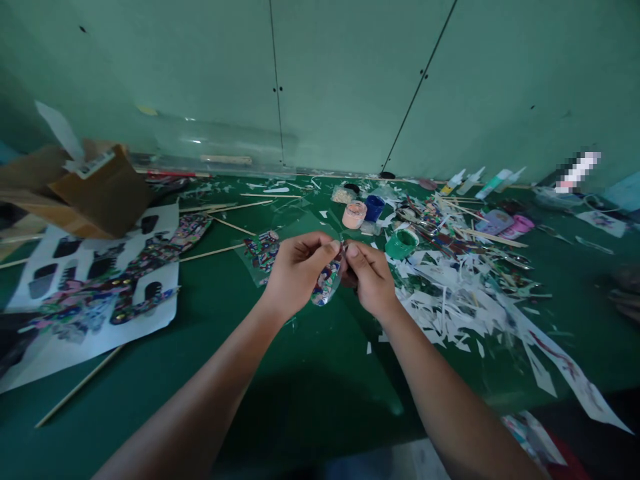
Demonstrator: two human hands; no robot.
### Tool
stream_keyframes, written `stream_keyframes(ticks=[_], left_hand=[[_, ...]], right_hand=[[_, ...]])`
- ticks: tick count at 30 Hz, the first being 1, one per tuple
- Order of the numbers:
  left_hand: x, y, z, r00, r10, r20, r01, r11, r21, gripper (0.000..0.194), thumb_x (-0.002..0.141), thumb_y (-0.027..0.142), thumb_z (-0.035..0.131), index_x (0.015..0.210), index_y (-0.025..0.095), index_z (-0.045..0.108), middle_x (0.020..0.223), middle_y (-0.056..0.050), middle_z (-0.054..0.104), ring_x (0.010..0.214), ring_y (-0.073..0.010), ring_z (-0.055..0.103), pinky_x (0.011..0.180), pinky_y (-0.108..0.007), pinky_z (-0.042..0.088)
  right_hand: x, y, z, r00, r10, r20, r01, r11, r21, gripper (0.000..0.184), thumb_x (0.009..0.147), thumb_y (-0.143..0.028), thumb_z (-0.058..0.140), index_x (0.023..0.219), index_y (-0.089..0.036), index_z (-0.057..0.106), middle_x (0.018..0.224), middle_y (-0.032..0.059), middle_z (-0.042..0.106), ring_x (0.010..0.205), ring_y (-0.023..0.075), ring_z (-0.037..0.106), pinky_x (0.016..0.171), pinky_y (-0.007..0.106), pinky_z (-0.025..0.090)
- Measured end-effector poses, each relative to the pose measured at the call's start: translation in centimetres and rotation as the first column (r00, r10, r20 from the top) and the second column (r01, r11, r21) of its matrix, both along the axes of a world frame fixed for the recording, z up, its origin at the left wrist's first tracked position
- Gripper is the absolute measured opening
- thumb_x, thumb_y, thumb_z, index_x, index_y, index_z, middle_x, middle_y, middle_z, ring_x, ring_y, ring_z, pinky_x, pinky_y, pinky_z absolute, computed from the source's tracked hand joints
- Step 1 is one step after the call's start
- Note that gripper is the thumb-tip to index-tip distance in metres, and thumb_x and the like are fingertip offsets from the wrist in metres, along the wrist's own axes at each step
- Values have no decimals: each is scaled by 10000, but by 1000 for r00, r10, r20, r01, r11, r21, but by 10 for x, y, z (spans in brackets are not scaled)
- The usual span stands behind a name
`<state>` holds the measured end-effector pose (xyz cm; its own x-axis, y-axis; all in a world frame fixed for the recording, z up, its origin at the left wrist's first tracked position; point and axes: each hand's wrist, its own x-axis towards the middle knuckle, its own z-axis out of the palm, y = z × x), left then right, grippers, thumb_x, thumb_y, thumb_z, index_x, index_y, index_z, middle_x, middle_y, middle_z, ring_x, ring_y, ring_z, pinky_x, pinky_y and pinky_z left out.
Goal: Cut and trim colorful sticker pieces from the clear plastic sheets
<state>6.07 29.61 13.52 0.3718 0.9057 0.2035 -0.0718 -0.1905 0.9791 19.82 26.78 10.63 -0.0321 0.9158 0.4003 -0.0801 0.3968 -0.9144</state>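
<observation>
Above the middle of the green table, my left hand (299, 270) and my right hand (371, 275) meet, fingertips nearly touching. A small piece with a multicoloured pattern and a shiny clear edge (325, 287) hangs below the left fingers. My left thumb and forefinger pinch its upper part. The right thumb presses on the bent fingers close against the same piece; what lies under them is partly hidden. Just left of my left hand, a clear plastic sheet with a similar colourful pattern (259, 252) lies on the table.
White paper scraps (450, 307) are heaped at right, near an open green paint jar (401, 244), a peach jar (354, 215) and a blue jar (374, 208). Glue bottles (495, 183) stand behind. At left are a cardboard box (103, 193), a printed sheet (165, 313) and thin sticks (80, 387).
</observation>
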Motion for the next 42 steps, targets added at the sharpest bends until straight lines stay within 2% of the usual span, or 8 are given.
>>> stream_keyframes(ticks=[6, 12, 22, 28, 35, 42], left_hand=[[-1, 1, -2, 1000, -15, -5, 15, 1000, 15, 236, 854, 305, 590, 669, 166, 637, 593, 1, 558, 541, -84, 470, 494, -224, 352], [-2, 1, -3, 1000, -10, -18, 11, 1000, 21, 245, 847, 321, 596, 661, 167, 633, 578, 7, 537, 530, -83, 446, 486, -227, 335], [-1, 1, -2, 999, -38, -8, 38, 999, 16, 252, 846, 322, 593, 654, 164, 633, 573, 7, 532, 522, -86, 433, 489, -228, 337], [-2, 0, 0, 999, -46, -12, 47, 999, 25, 264, 857, 301, 583, 642, 155, 627, 548, 21, 500, 509, -69, 398, 484, -210, 333], [-1, -3, 5, 996, -90, 21, 90, 995, -41, 266, 872, 291, 552, 647, 154, 587, 487, 40, 487, 422, -51, 387, 415, -201, 286], [-1, -4, 6, 998, -64, 29, 63, 998, 7, 263, 873, 259, 542, 635, 154, 579, 473, 40, 492, 413, -48, 394, 407, -192, 298]], right_hand=[[-2, 0, -1, 998, 16, -59, -18, 1000, -18, 404, 951, -417, 473, 614, -195, 483, 502, -63, 364, 403, 67, 326, 412, 233, 243], [0, 0, -1, 1000, 7, -8, -7, 1000, -24, 399, 944, -428, 478, 618, -198, 493, 505, -56, 372, 400, 74, 307, 399, 236, 227], [-1, -1, -1, 1000, -11, 17, 12, 998, -67, 429, 930, -488, 465, 607, -206, 478, 504, -51, 370, 408, 87, 306, 409, 237, 262], [1, -1, -1, 999, -12, 32, 13, 999, -31, 429, 932, -476, 471, 605, -198, 479, 512, -49, 378, 415, 82, 316, 413, 236, 256], [2, -2, -3, 996, -33, 86, 38, 998, -59, 456, 927, -511, 462, 598, -195, 473, 509, -46, 384, 417, 83, 327, 423, 245, 261], [1, -3, -4, 996, -24, 91, 29, 998, -48, 446, 930, -504, 460, 602, -202, 468, 502, -49, 370, 417, 89, 336, 428, 248, 262]])
